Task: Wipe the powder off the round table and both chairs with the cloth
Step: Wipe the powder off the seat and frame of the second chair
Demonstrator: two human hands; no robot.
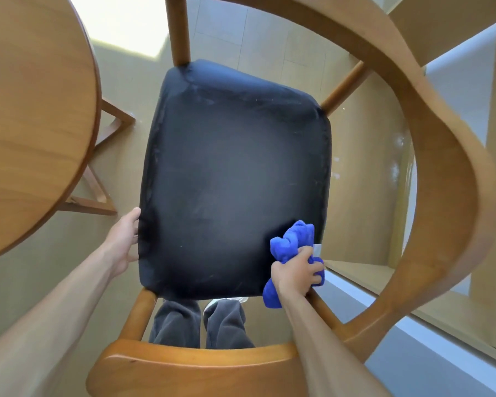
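I look straight down on a wooden chair with a black padded seat [235, 179]. Faint whitish powder streaks show along the seat's far edge and left side. My right hand [295, 273] is closed around a bunched blue cloth [294, 243], pressed on the seat's near right corner. My left hand [126, 239] grips the seat's near left edge, fingers tucked under it. The chair's curved wooden backrest and armrest [441, 144] arcs round the right side and along the bottom. The round wooden table [35, 110] fills the left.
The table's wooden base struts [103, 156] stand on the beige floor between table and chair. A low ledge and glass panel [398, 319] run along the right. My legs in grey trousers [201, 322] show below the seat.
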